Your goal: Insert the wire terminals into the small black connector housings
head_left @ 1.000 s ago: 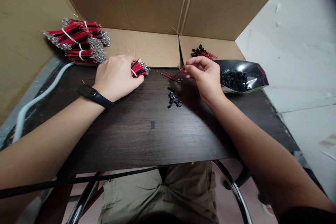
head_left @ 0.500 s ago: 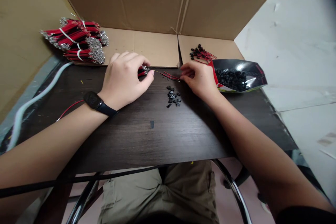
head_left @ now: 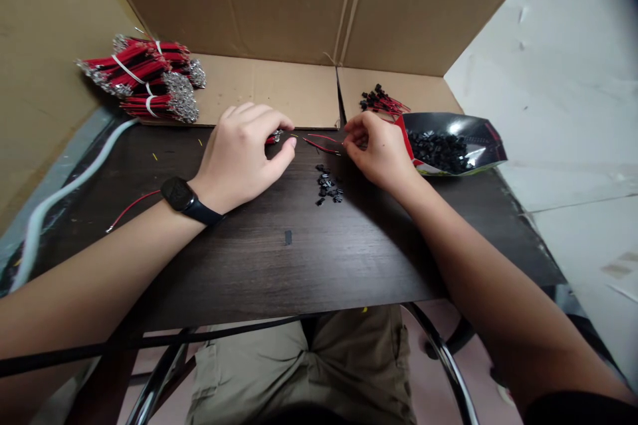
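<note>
My left hand [head_left: 249, 153], with a black band on its wrist, is over the dark table, thumb and index finger apart. Behind its fingers a bundle of red and black wires with silver ends [head_left: 274, 137] partly shows. A loose red wire [head_left: 321, 137] and a black one lie between my hands. My right hand [head_left: 376, 146] is at the right ends of these wires, its fingers curled with the tips close together; what it holds, if anything, is too small to make out. Small black connectors [head_left: 327, 186] lie in a loose pile just in front.
Tied bundles of red and black wires [head_left: 139, 76] lie at the back left on cardboard [head_left: 264, 89]. Wires with black connectors [head_left: 381, 101] lie at the back right, beside an open bag [head_left: 478, 143] of black parts. A pale tube [head_left: 64, 189] runs along the left edge.
My left thumb and index finger have spread slightly and moved a little right. The wires between my hands now lie farther apart. My right hand has hardly moved.
</note>
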The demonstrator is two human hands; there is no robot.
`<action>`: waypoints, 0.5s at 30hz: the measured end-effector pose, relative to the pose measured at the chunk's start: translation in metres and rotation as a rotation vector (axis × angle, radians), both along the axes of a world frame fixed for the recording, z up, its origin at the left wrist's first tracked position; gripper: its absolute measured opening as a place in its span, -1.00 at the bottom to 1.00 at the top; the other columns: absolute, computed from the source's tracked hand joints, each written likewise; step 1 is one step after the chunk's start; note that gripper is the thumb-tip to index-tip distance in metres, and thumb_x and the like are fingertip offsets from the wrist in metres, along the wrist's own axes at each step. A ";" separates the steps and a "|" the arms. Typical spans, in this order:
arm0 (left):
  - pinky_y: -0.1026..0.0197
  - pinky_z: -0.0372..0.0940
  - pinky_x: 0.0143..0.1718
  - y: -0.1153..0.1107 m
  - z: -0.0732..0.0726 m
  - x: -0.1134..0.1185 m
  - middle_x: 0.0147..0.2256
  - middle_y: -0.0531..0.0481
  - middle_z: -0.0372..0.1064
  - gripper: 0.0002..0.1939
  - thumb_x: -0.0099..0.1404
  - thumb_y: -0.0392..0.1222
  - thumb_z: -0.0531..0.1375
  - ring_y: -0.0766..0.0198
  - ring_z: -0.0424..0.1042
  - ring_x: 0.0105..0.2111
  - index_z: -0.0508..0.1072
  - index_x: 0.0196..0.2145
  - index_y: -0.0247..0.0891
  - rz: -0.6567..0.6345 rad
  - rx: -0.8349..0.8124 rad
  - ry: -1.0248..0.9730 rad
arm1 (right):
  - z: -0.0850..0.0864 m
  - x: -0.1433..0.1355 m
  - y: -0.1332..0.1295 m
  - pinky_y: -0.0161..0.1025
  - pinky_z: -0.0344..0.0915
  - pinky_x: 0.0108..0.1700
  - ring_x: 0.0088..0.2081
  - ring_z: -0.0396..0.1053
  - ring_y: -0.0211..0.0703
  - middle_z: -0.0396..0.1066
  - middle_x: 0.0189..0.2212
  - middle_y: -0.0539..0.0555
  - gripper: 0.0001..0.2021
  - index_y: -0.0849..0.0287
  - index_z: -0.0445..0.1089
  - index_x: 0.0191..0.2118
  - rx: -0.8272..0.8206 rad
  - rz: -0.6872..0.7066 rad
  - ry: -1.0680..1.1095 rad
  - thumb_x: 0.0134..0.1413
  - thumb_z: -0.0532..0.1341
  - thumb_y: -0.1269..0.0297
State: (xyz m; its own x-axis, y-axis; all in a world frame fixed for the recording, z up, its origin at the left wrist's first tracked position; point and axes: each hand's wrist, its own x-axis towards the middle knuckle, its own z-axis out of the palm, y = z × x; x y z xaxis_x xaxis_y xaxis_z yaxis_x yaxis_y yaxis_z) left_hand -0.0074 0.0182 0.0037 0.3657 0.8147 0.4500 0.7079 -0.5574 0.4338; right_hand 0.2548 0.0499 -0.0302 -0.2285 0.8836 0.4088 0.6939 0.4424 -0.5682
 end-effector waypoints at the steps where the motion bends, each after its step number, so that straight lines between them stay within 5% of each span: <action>1: -0.19 0.18 0.29 -0.001 0.000 0.001 0.07 -0.14 0.56 -0.74 0.44 -0.13 0.23 -0.14 0.43 0.16 0.62 0.02 -0.18 -0.026 0.005 0.007 | 0.003 -0.003 -0.004 -0.09 0.45 -0.11 -0.26 0.54 -0.08 0.61 -0.29 0.08 -0.72 0.14 0.46 -0.10 0.016 0.052 0.023 0.08 0.26 0.56; 4: -0.22 0.09 0.39 -0.002 -0.003 0.002 0.20 -0.11 0.54 -0.62 0.43 -0.13 0.27 -0.17 0.40 0.27 0.60 0.16 -0.08 -0.084 0.014 0.052 | 0.013 -0.014 -0.019 -0.13 0.46 -0.10 -0.26 0.54 -0.14 0.59 -0.27 0.02 -0.73 0.09 0.46 -0.05 0.056 0.205 0.067 0.16 0.25 0.50; 8: -0.20 0.12 0.38 -0.002 -0.009 0.001 -0.07 -0.08 0.67 -0.78 0.45 -0.09 0.26 -0.10 0.56 0.03 0.71 -0.05 -0.03 -0.085 -0.014 0.057 | 0.020 -0.027 -0.033 -0.18 0.46 -0.12 -0.28 0.50 -0.19 0.54 -0.28 0.02 -0.81 0.09 0.45 -0.09 0.090 0.275 0.105 0.24 0.21 0.49; 15: 0.03 0.41 0.06 -0.007 -0.006 0.010 -0.29 0.01 0.68 -0.85 0.42 -0.10 0.30 0.04 0.65 -0.20 0.70 -0.23 -0.09 0.039 -0.173 -0.164 | 0.024 -0.026 -0.032 -0.07 0.44 -0.11 -0.30 0.44 -0.10 0.54 -0.27 0.06 -0.86 0.04 0.47 -0.18 0.087 0.045 0.232 0.27 0.23 0.44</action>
State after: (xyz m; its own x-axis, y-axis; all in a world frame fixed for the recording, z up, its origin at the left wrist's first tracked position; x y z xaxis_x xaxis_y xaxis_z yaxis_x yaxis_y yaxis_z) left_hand 0.0024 0.0111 -0.0018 0.2663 0.8969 0.3531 0.6393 -0.4385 0.6317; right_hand 0.2292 0.0175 -0.0058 -0.1580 0.8337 0.5291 0.5276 0.5242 -0.6684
